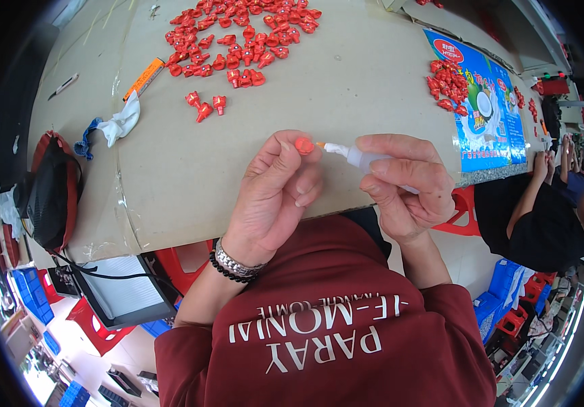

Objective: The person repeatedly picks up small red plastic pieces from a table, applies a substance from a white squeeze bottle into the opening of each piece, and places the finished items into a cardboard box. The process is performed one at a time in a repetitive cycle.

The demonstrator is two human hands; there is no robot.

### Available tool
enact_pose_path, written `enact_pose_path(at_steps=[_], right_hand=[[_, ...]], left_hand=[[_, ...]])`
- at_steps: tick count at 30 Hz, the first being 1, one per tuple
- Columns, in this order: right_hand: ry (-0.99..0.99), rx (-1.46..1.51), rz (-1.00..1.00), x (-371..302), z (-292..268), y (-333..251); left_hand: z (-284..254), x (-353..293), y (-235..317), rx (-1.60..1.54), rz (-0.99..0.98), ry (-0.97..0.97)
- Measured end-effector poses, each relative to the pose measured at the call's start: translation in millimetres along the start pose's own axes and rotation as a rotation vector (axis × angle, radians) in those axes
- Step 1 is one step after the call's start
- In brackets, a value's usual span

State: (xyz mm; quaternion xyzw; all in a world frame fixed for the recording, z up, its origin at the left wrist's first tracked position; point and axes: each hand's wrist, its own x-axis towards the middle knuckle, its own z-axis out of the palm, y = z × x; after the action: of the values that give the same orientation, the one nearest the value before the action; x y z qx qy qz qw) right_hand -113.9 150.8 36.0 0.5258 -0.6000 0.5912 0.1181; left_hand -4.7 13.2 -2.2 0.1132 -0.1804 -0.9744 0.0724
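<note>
1. Your left hand (268, 193) has its grip clamped, thumb against forefinger, on a small, rounded red piece (304, 145); pinching it at the edge probably leaves its face clear.
2. Your right hand (411, 183) is clamped around a soft-looking, translucent whitish plastic bottle (368, 161), thumb and fingers on opposite sides, likely so you can both aim and squeeze it.
3. Its white nozzle with an orange tip (333, 148) points left at the piece; whether they touch, you cannot tell from this view.
4. Both hands meet above the near part of the grey tabletop (238, 136), seemingly for close sight and steadiness.
5. Beyond them, three loose red pieces (204, 112) lie apart from a broad red heap (248, 41), perhaps set within easier reach.
6. To your left, an orange, stick-shaped box (145, 78) and a crumpled white cloth (121, 122) sit clear of your hands, presumably leaving you working room.
</note>
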Motion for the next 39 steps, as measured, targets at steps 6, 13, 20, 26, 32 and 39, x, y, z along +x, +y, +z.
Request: enact_pose_path(at_steps=[6, 13, 20, 26, 32, 39], right_hand=[[-0.006, -0.015, -0.015, -1, 1, 1], [-0.001, 0.009, 0.004, 2, -2, -6], [0.016, 0.038, 0.027, 2, -1, -6], [0.011, 0.030, 0.042, 2, 0, -6], [0.015, 0.029, 0.040, 2, -1, -8], [-0.005, 0.008, 0.060, 3, -2, -13]], left_hand=[[0, 0, -2, -0.018, 0.034, 0.021], [0, 1, 3, 0.053, 0.112, 0.032], [4, -1, 5, 0.210, 0.191, 0.054], [5, -1, 6, 0.215, 0.188, 0.062], [3, -1, 5, 0.250, 0.237, 0.074], [4, -2, 6, 0.296, 0.307, 0.069]])
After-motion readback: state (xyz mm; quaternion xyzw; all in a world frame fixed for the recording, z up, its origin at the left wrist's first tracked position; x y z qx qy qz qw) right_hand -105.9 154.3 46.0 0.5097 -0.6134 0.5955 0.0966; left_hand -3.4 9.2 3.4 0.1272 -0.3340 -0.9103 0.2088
